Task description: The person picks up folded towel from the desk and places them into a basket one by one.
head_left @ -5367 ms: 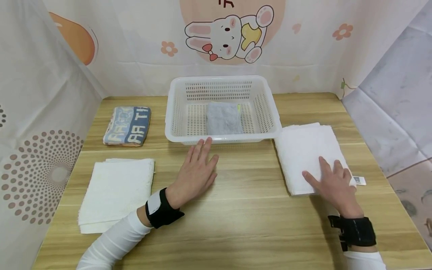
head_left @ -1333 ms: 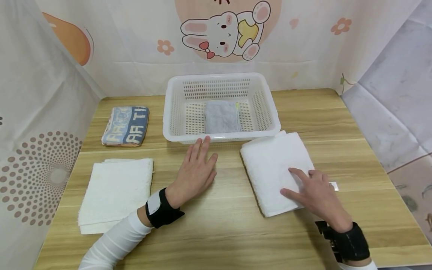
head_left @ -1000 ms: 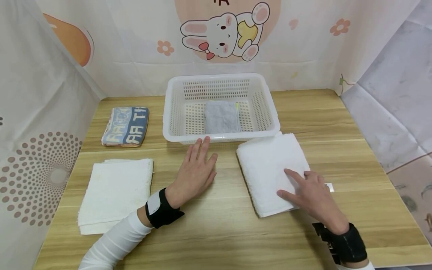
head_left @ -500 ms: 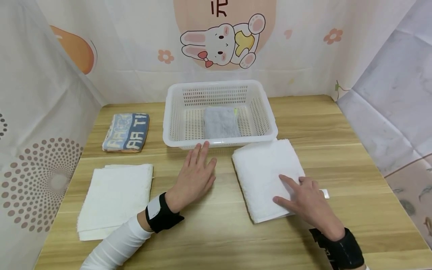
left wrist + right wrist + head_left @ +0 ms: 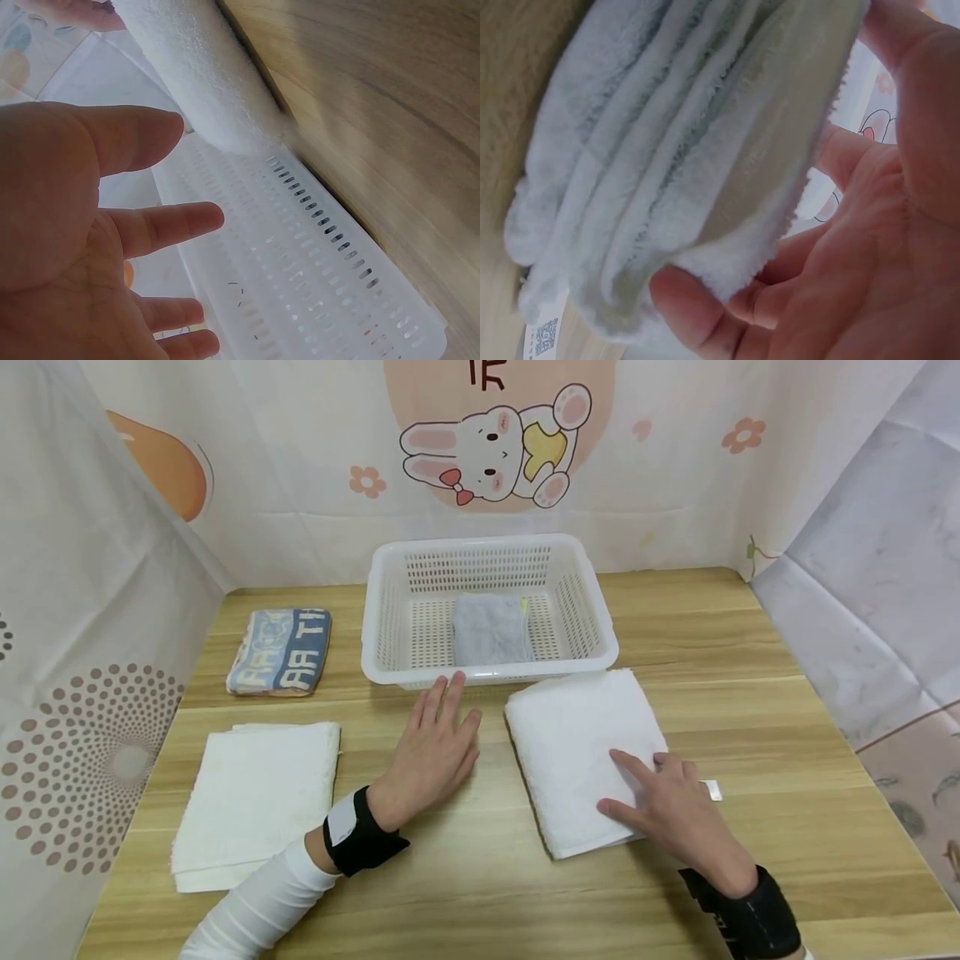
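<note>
A thick folded white towel (image 5: 577,760) lies slightly turned on the table, its far edge by the basket's front right corner. My right hand (image 5: 675,814) rests on its near right part, thumb and index finger spread over the top. In the right wrist view, stacked layers of the white towel (image 5: 682,150) show, with one fingertip (image 5: 682,300) against their edge. My left hand (image 5: 431,756) is held with fingers extended, fingertips right at the front rim of the white plastic basket (image 5: 495,674). Inside the basket lies a folded grey cloth (image 5: 491,631).
Another folded white towel (image 5: 258,802) lies at the left, under the line of the left forearm. Behind it sits a small folded blue patterned towel (image 5: 281,652). A white tag (image 5: 711,790) sticks out beside the right hand. A printed curtain (image 5: 300,460) borders the wooden table (image 5: 480,893).
The thick white towel has slid left with my right hand on it, from the table's right side toward the middle. My left hand has stayed by the basket. The head view has tilted slightly.
</note>
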A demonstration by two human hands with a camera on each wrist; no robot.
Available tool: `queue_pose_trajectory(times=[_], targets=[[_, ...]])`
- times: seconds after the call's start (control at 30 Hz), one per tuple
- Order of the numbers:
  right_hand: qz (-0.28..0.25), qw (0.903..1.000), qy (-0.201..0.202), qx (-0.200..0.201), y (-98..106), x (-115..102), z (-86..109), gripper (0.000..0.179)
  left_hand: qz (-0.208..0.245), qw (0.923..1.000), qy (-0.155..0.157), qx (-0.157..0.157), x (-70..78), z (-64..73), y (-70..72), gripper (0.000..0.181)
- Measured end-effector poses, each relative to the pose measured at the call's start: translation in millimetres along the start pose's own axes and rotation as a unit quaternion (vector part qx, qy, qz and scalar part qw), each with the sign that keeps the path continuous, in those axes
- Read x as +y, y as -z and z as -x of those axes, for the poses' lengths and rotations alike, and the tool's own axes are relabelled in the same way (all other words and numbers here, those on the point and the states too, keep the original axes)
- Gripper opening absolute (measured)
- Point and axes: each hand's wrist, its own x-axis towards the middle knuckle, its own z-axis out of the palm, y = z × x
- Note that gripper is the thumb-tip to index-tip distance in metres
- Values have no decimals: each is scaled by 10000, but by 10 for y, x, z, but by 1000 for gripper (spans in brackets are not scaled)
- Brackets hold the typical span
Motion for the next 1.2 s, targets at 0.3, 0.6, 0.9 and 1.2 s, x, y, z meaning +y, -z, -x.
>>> queue_pose_trajectory(times=[0.3,0.6,0.9,1.2], targets=[[-28,10000,50,5,-12,-55,6,75,-16,10000,8,-23,-4,-2,-8,44],[-116,9998,153,32,-26,-105,11,73,-17,10000,20,-57,-3,-3,-4,44],[-171,9992,342,148,-48,-131,12,68,-10,10000,-23,18,-5,-12,-6,42],[-159,9982,508,262,-83,-197,33,67,-28,10000,-12,-43,-2,-24,-3,46]])
